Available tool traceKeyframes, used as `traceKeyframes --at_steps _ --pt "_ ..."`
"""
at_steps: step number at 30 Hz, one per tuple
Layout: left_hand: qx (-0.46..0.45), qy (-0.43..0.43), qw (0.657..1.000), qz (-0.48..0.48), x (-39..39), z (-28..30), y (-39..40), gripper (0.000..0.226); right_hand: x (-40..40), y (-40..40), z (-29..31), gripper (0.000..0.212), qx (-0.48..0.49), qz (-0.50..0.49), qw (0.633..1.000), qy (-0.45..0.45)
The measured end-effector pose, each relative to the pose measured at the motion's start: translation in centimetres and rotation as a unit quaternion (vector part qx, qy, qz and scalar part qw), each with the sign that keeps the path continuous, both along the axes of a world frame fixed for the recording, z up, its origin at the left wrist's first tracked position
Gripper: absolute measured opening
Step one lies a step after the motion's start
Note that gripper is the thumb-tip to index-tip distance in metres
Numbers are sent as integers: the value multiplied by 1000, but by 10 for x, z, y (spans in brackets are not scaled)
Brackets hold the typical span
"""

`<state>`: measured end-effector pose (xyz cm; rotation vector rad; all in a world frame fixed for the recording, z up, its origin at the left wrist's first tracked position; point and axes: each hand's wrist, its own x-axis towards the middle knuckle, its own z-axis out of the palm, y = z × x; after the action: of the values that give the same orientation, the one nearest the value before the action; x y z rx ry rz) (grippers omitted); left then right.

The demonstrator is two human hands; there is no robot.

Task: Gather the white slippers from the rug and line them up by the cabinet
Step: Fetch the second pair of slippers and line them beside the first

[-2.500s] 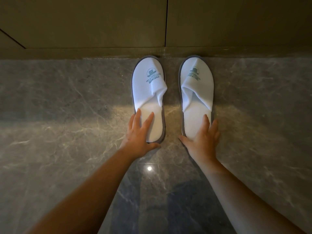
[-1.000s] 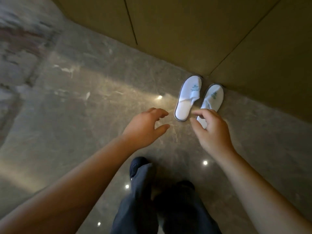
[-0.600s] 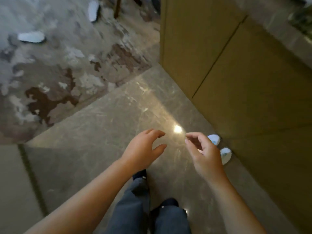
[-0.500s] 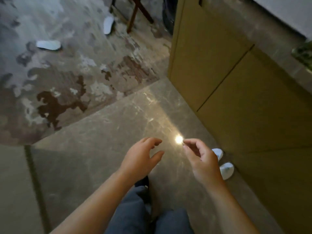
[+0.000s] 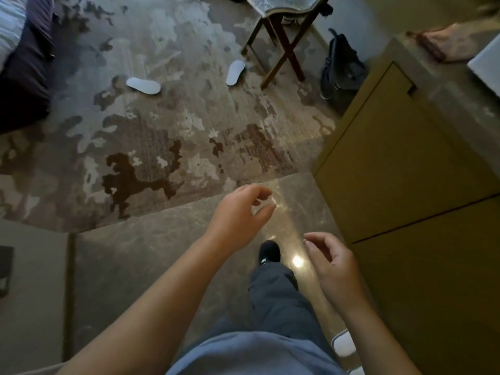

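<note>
Two white fabric slippers lie sole-up on the mottled grey-and-brown patterned rug [image 5: 140,147], well apart from each other: the first overturned slipper [image 5: 143,85] sits toward the rug's far left, near the dark-covered bed [image 5: 23,77], and the second overturned slipper [image 5: 235,72] rests just beside the crossed wooden legs of the folding stand [image 5: 281,41]. One more white slipper with a grey rim [image 5: 343,346] shows only partly, on the polished grey marble floor [image 5: 130,261] close against the tall olive-yellow cabinet [image 5: 400,169]; a sliver of a further white shape sits below it at the frame's bottom edge, too cropped to identify. A black backpack [image 5: 342,69] leans beyond the cabinet's far corner. The left hand [image 5: 238,215] hangs empty over the floor near the rug's near edge, fingers loosely curled and spread. The right hand [image 5: 334,263] is empty too, fingers half curled, just beside the cabinet front. One dark shoe [image 5: 269,251] and a grey trouser leg stand between the hands. The rug's middle, from its near edge to both overturned slippers, carries nothing.
</note>
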<state>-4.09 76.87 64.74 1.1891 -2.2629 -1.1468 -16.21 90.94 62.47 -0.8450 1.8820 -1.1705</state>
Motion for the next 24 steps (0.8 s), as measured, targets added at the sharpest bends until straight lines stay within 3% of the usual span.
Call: traceKeyframes --at_steps 5,10,14,18,24 --pt "4 -37 998 51 -34 -3 -99 29 -54 -122 -3 10 12 48 998 -26" --pt "29 -24 985 167 -38 11 -191 28 -93 -274 31 9 -38 198 978 57" --pt "61 -1 965 254 -26 2 -251 25 -84 -392 48 13 -64 271 958 65" --pt "78 -8 948 307 -8 -20 -331 22 -68 -504 40 8 -87 294 950 60" --pt "71 5 949 306 17 -10 -509 20 -54 -655 27 9 -47 299 951 55"
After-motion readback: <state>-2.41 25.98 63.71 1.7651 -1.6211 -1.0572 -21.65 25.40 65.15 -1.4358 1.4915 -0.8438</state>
